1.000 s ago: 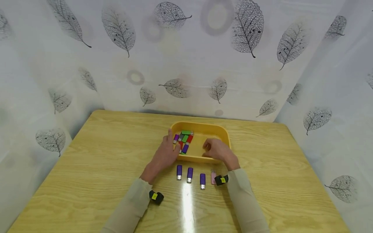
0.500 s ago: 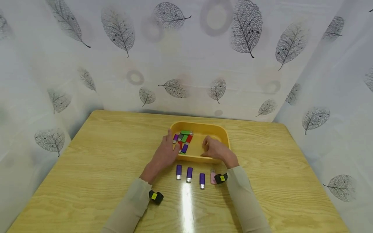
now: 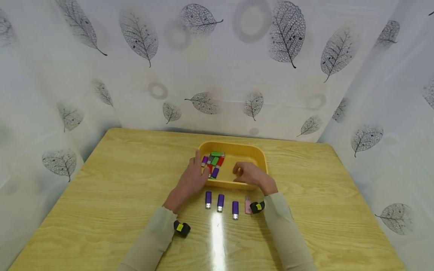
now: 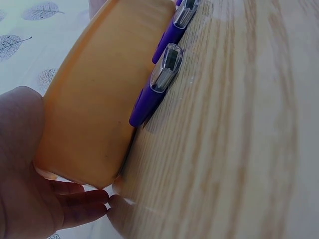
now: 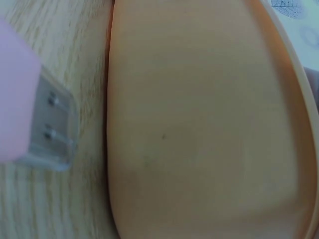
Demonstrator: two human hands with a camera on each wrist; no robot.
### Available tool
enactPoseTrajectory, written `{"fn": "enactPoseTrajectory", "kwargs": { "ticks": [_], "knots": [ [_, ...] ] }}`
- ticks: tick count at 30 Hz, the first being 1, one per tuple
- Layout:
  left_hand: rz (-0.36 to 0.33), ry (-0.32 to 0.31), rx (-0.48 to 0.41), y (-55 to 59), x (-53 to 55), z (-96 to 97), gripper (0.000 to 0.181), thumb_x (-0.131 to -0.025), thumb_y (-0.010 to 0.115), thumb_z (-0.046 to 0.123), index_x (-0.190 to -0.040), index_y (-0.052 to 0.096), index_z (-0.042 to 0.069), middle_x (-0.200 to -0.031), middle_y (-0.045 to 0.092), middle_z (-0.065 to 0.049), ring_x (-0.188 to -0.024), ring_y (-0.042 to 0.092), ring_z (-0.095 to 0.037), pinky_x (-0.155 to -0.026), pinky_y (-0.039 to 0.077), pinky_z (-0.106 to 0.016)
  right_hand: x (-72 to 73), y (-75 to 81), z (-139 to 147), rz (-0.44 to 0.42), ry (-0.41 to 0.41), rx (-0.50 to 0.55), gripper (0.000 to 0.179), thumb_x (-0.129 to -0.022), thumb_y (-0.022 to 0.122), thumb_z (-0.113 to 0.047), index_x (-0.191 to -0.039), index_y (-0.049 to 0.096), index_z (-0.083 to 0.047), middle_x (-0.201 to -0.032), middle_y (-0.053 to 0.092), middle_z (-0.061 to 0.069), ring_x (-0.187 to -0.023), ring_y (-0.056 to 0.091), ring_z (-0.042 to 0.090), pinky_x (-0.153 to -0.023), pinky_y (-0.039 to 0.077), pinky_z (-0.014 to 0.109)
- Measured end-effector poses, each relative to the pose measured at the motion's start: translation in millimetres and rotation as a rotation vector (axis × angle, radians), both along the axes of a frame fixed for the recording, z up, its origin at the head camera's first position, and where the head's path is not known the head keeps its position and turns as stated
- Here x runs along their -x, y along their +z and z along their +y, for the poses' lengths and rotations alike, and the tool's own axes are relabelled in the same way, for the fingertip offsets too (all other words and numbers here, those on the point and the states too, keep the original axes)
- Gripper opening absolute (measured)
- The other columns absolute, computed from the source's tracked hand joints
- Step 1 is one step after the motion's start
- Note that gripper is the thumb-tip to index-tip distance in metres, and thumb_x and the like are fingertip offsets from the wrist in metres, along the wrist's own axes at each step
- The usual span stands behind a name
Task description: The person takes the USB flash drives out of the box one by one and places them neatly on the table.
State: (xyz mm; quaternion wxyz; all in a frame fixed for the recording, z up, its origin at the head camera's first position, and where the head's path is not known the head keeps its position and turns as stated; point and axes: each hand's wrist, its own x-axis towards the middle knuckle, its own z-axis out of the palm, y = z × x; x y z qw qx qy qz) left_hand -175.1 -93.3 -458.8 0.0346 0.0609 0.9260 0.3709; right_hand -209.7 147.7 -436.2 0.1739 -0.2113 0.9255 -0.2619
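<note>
A yellow plastic tray (image 3: pixel 242 149) stands on the table. My left hand (image 3: pixel 193 176) grips its left end, the thumb over the rim and the fingers against the outer wall in the left wrist view. Inside, my right hand (image 3: pixel 252 175) hovers over the right half, fingers loosely bent, with a gap between fingertips and thumb and nothing visible held. In the tray's left half lie several USB sticks, including a green one (image 3: pixel 216 154), a red one (image 3: pixel 220 161) and a purple one (image 3: pixel 215 172). The right wrist view hides the right fingers behind the tray.
In front of the tray lie three purple USB sticks, the left one (image 3: pixel 208 200), the middle one (image 3: pixel 220 203) and the right one (image 3: pixel 235 210). A pink USB stick (image 5: pixel 17 94) lies by the right wrist. Leaf-printed curtains (image 3: pixel 217 75) surround the wooden table (image 3: pixel 135 162).
My right hand's fingers shift slightly, ending a little farther left inside the tray. The left hand, the tray and the USB sticks stay in place.
</note>
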Motion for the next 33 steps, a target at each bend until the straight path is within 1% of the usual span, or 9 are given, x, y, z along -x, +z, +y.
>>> {"fn": "enactPoseTrajectory", "kwargs": {
  "ticks": [4, 8, 16, 19, 21, 24, 28, 30, 33],
  "knots": [
    [-0.002, -0.003, -0.002, -0.5, -0.2, 0.0, 0.079, -0.102, 0.044, 0.033, -0.159, -0.003, 0.005, -0.149, 0.033, -0.028, -0.117, 0.053, -0.035, -0.103, 0.045, -0.052, -0.8, -0.6, 0.1, 0.0, -0.003, 0.017, 0.02, -0.085, 0.077, -0.012, -0.101, 0.067, -0.005, -0.093, 0.067, 0.005, -0.081, 0.058, 0.017, -0.076, 0.052, 0.033],
    [-0.005, -0.006, 0.001, -1.2, -0.3, 0.4, 0.079, -0.102, 0.044, 0.033, -0.159, -0.003, 0.005, -0.15, 0.032, -0.027, -0.117, 0.053, -0.034, -0.103, 0.045, -0.052, -2.8, -0.5, 0.5, -0.006, -0.014, 0.011, 0.019, -0.085, 0.077, -0.011, -0.099, 0.067, -0.005, -0.094, 0.067, 0.006, -0.082, 0.059, 0.017, -0.077, 0.053, 0.034],
    [-0.04, 0.012, -0.002, 0.8, 1.4, 1.7, 0.079, -0.102, 0.042, 0.036, -0.16, -0.004, 0.009, -0.152, 0.03, -0.024, -0.119, 0.052, -0.034, -0.105, 0.043, -0.051, -1.7, 5.8, -1.0, -0.003, -0.085, -0.104, 0.024, -0.083, 0.079, -0.017, -0.101, 0.066, -0.008, -0.098, 0.067, 0.005, -0.082, 0.057, 0.019, -0.076, 0.051, 0.035],
    [-0.045, 0.016, -0.009, 0.0, 1.4, 1.5, 0.078, -0.102, 0.043, 0.035, -0.16, -0.003, 0.009, -0.152, 0.03, -0.025, -0.12, 0.052, -0.035, -0.105, 0.043, -0.052, -1.0, 6.4, -0.9, -0.021, -0.075, -0.121, 0.024, -0.084, 0.078, -0.016, -0.103, 0.065, -0.008, -0.1, 0.066, 0.005, -0.083, 0.056, 0.019, -0.076, 0.051, 0.036],
    [-0.041, 0.014, -0.015, -1.3, 1.5, 1.2, 0.078, -0.102, 0.043, 0.034, -0.16, -0.003, 0.008, -0.152, 0.03, -0.026, -0.12, 0.052, -0.036, -0.105, 0.043, -0.052, 0.1, 7.4, 0.2, -0.026, -0.049, -0.135, 0.023, -0.086, 0.075, -0.015, -0.105, 0.065, -0.008, -0.103, 0.066, 0.006, -0.086, 0.056, 0.02, -0.079, 0.051, 0.036],
    [-0.032, 0.006, -0.016, -2.4, 1.9, 1.7, 0.078, -0.102, 0.042, 0.034, -0.16, -0.003, 0.008, -0.151, 0.031, -0.026, -0.118, 0.052, -0.035, -0.103, 0.044, -0.052, 3.0, 12.6, 2.7, -0.039, -0.023, -0.2, 0.02, -0.088, 0.069, -0.014, -0.106, 0.064, -0.008, -0.105, 0.065, 0.006, -0.089, 0.055, 0.021, -0.08, 0.05, 0.036],
    [-0.021, 0.003, -0.013, -1.0, 2.0, 2.4, 0.078, -0.102, 0.042, 0.034, -0.159, -0.004, 0.007, -0.151, 0.031, -0.027, -0.116, 0.052, -0.034, -0.102, 0.045, -0.052, 7.1, 23.0, 3.4, -0.09, -0.036, -0.308, 0.017, -0.088, 0.064, -0.015, -0.103, 0.063, -0.01, -0.099, 0.062, 0.006, -0.087, 0.055, 0.021, -0.074, 0.046, 0.033],
    [-0.017, 0.006, -0.008, -0.2, 1.7, 2.2, 0.078, -0.102, 0.042, 0.034, -0.159, -0.004, 0.006, -0.151, 0.031, -0.027, -0.116, 0.052, -0.034, -0.102, 0.045, -0.052, 8.3, 26.0, 2.6, -0.109, -0.04, -0.337, 0.014, -0.088, 0.064, -0.016, -0.101, 0.062, -0.01, -0.094, 0.06, 0.005, -0.083, 0.055, 0.021, -0.07, 0.044, 0.031],
    [-0.018, 0.006, -0.01, 0.8, 1.3, 1.6, 0.078, -0.102, 0.042, 0.033, -0.159, -0.004, 0.005, -0.151, 0.03, -0.028, -0.118, 0.052, -0.034, -0.103, 0.044, -0.052, 9.0, 26.9, 1.4, -0.104, -0.032, -0.361, 0.011, -0.088, 0.067, -0.014, -0.096, 0.061, -0.01, -0.089, 0.059, 0.005, -0.079, 0.054, 0.02, -0.066, 0.042, 0.029]
  ]
}}
